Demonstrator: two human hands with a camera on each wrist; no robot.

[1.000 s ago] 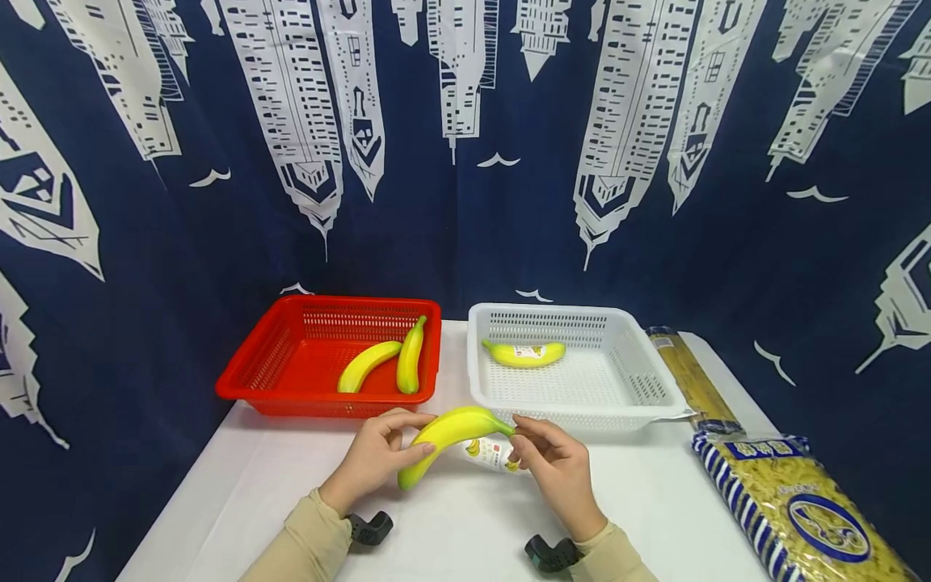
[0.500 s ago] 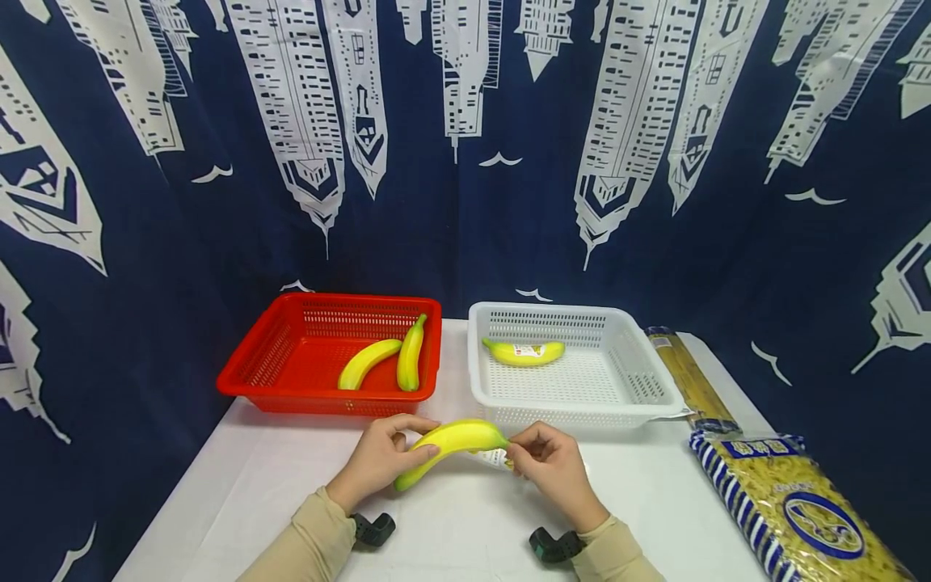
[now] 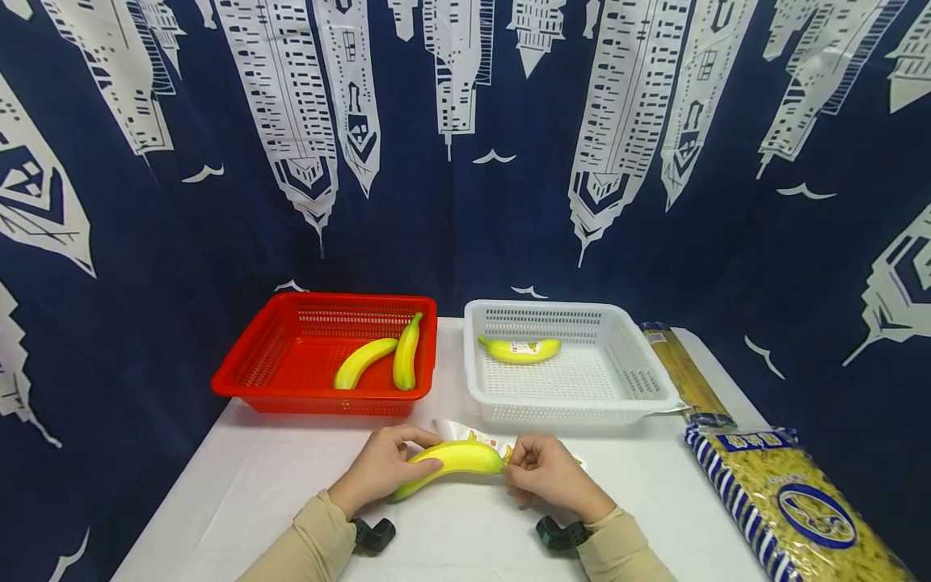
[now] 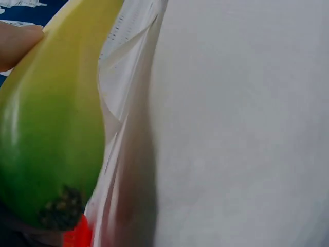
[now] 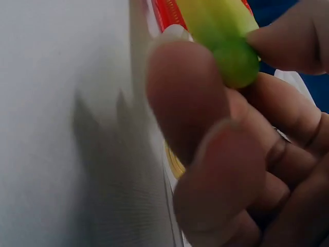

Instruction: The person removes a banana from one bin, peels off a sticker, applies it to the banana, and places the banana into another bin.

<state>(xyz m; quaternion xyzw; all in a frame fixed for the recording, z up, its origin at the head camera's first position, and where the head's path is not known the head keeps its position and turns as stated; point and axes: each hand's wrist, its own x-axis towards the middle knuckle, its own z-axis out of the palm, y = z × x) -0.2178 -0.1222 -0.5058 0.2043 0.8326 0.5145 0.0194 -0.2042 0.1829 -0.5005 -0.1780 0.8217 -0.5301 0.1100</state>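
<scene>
A yellow banana [image 3: 465,457] with green ends lies low over the white table, between both hands. My left hand [image 3: 378,470] grips its left part, thumb in front and fingers behind. At the other end my right hand [image 3: 553,475] pinches the green stem; in the right wrist view the stem [image 5: 236,64] sits between thumb and fingers, the other fingers curled. Behind the banana lies a white plastic wrapper [image 3: 452,432] printed with bananas, partly hidden by the banana and right hand. The blunt dark tip [image 4: 62,208] shows close up in the left wrist view.
At the back left stands a red basket [image 3: 254,356] holding two bananas [image 3: 364,360]. A white basket [image 3: 575,414] beside it holds one banana with a printed label [image 3: 524,349]. Long packets [image 3: 684,368] and a striped pasta bag [image 3: 807,509] lie along the right edge.
Both hands have lowered the banana toward the table and nearer the person. The right fingers have closed more tightly at the stem. More of the wrapper's left end now shows behind the banana.
</scene>
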